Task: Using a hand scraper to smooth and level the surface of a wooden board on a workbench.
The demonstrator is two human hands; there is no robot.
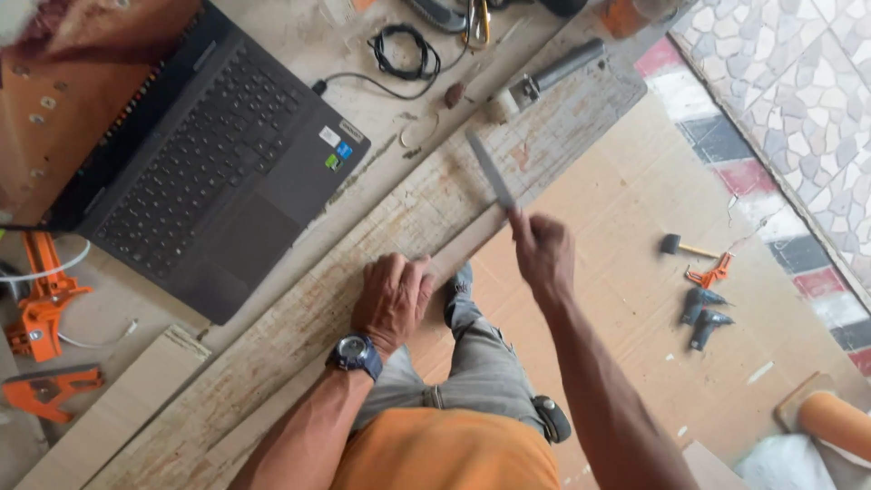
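Two hands at work here, and we see a long flat metal file, grey and narrow, angled up and away over the worn wooden counter. The right hand is clenched around the file's lower end, the blade slightly blurred, its tip pointing toward a grey-handled tool lying further up the counter. The left hand lies palm down on a pale wooden strip at the counter's edge, fingers curled loosely over it, pressing rather than gripping; a dark wristwatch sits on that wrist. We cannot tell whether the file's blade touches the strip. To the left rests an open black laptop, with a coiled black cable just beyond it and orange clamps at the far left. Down on the cardboard-covered floor lie a small mallet and two drills.
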